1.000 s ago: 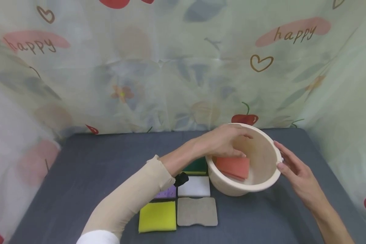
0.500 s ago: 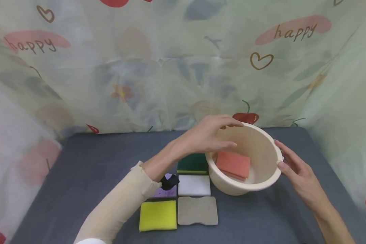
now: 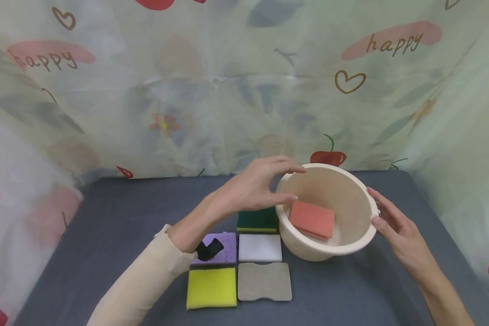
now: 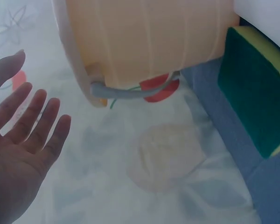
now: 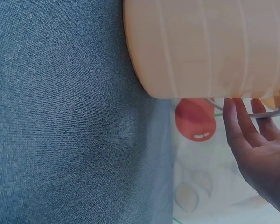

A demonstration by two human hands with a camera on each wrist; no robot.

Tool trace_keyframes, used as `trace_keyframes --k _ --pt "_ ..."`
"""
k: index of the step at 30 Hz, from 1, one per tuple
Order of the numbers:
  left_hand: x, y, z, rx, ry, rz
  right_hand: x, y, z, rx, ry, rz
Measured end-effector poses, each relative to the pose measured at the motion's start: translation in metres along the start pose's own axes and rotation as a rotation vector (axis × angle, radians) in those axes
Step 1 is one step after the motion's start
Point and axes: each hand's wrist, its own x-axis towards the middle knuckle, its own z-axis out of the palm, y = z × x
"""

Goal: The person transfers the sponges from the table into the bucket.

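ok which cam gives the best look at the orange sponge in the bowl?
The head view. It looks down into the round cream plastic bowl and shows the flat orange rectangular sponge lying inside, untouched by either hand. Both wrist views show only the bowl's outer wall; the sponge is hidden in them.

A cream plastic bowl (image 3: 326, 213) is sitting on the grey tabletop, tilting slightly so its wide round mouth is facing up and toward the viewer, with a thin grey wire handle (image 4: 126, 92) hanging against its outer wall. An orange-pink rectangular sponge (image 3: 312, 219) is lying flat inside it, resting on the bowl's floor and leaning a little against the inner wall, its long edges running roughly left to right
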Motion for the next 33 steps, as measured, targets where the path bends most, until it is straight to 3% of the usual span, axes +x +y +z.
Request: trace_keyframes --k 6,14,22,33 --pt "-0.016 -0.006 -0.005 0.028 0.035 -0.007 0.001 0.0 0.0 -0.006 0.0 0.01" --pt "-0.045 -0.018 -0.001 0.043 0.035 -0.083 0.003 0.0 0.001 0.005 -0.004 0.009" --pt "-0.077 -0.025 -0.002 0.082 0.058 -0.153 0.003 0.002 0.001 0.035 -0.012 -0.064" --pt "-0.113 -0.036 0.006 0.092 0.047 -0.212 -0.001 0.002 0.001 0.038 -0.004 -0.04"
